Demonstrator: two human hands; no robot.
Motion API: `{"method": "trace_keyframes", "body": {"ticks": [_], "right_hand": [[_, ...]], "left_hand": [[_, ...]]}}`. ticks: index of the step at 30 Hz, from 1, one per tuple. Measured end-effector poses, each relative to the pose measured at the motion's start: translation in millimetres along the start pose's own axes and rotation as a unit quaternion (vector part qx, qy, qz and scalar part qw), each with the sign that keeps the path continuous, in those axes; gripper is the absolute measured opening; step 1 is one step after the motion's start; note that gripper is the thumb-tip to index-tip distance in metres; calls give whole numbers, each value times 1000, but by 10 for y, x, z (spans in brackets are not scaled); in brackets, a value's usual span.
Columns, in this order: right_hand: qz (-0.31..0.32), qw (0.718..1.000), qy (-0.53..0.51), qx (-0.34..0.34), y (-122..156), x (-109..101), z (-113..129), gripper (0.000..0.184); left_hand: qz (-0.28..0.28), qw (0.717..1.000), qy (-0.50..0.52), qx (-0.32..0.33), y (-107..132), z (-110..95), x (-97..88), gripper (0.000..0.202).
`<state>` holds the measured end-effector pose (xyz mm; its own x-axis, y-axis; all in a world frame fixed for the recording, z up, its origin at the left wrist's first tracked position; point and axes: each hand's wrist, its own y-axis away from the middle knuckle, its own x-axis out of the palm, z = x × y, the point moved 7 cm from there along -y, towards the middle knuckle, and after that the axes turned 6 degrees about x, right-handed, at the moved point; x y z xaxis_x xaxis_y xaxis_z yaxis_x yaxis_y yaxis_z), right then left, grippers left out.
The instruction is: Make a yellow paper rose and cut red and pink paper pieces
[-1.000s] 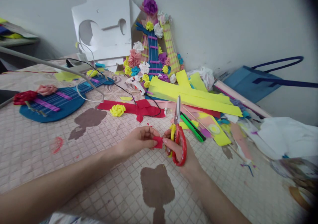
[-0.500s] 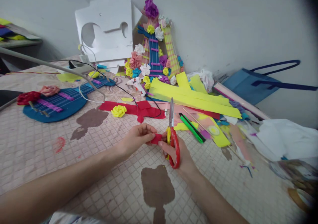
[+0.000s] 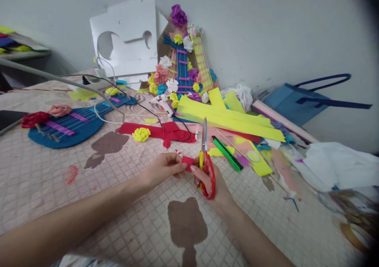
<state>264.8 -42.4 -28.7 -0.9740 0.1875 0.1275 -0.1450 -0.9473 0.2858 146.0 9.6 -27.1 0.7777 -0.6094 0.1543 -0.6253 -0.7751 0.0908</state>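
Note:
Between my two hands is a small folded piece of red crepe paper (image 3: pixel 187 162). My left hand (image 3: pixel 167 165) pinches its left side with thumb and fingers. At its right side, the thumb and fingertips of my right hand (image 3: pixel 211 178) hold it too. Red-handled scissors (image 3: pixel 209 172) hang on my right hand, their closed blades pointing up and away. Just beyond the hands lie a long red paper strip (image 3: pixel 154 132) and a yellow paper flower (image 3: pixel 141 134). A few tiny red scraps (image 3: pixel 178 151) sit near my left fingers.
Right of the hands lies a green utility knife (image 3: pixel 227 153), near yellow paper strips (image 3: pixel 231 117) and scraps. A white glue gun (image 3: pixel 162 103) rests behind, its cord crossing the red strip. Left is a blue guitar-shaped craft (image 3: pixel 71 126); flowered ones (image 3: pixel 183 69) lean against the wall.
The red piece has shifted slightly right and turned a little in my fingers. Tiny red scraps now show on the table beyond my left fingers. The view has tilted slightly.

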Motion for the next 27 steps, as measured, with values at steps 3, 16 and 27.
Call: {"method": "trace_keyframes", "body": {"ticks": [3, 16, 27], "right_hand": [[-11, 1000, 5, -5, -18, -26, -13, 25], [-31, 999, 10, 0, -37, -57, -16, 29], [0, 1000, 5, 2, -32, -19, -10, 30]], "left_hand": [[14, 1000, -11, 0, -7, 3, 6, 32], [2, 1000, -3, 1, -11, 13, -2, 32], [-16, 1000, -16, 6, -23, 45, -51, 30]]}}
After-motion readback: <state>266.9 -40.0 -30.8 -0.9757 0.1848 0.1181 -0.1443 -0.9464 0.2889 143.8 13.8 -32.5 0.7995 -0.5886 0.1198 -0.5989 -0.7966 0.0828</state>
